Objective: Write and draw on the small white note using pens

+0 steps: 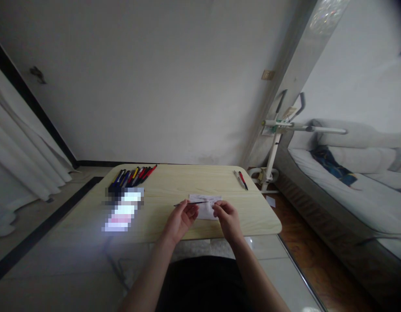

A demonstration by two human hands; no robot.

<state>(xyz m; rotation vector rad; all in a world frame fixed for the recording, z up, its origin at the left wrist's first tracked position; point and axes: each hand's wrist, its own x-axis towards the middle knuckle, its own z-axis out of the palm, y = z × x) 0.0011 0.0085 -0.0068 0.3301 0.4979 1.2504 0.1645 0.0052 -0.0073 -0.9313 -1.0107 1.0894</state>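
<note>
My left hand is closed in a pinch on a thin dark pen refill that lies level above a small white paper slip. My right hand rests at the slip's right edge with its fingers curled together, close to the refill's right end; what it holds, if anything, is too small to see. Both hands hover over the near edge of a light wooden table.
A row of several coloured pens lies at the table's far left, beside a blurred white patch. Two pens lie at the far right. A white metal stand and a bed are to the right.
</note>
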